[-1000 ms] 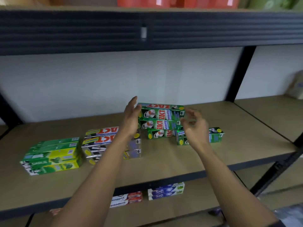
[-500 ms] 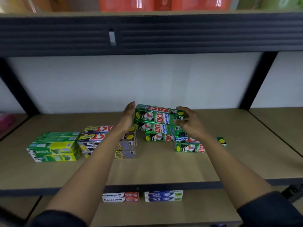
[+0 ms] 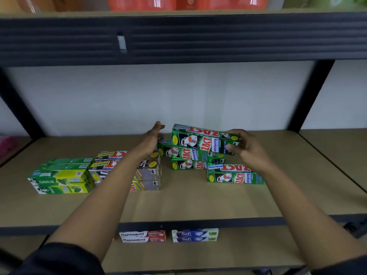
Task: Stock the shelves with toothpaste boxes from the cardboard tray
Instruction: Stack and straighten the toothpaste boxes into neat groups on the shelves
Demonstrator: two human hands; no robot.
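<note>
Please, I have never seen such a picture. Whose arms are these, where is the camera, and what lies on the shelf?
There is no machine here: a person stocks a shelf with bare hands. The camera sits on the person's head and looks down, so both arms reach in from below. The right hand grips the right end of a green Zact box, tilted above a stack of the same boxes. The left hand is open beside that stack's left end. On the shelf also lie a lone Zact box, silver Smokers boxes and green Darlie boxes. The shelf below holds Pepsodent and Safi boxes.
</note>
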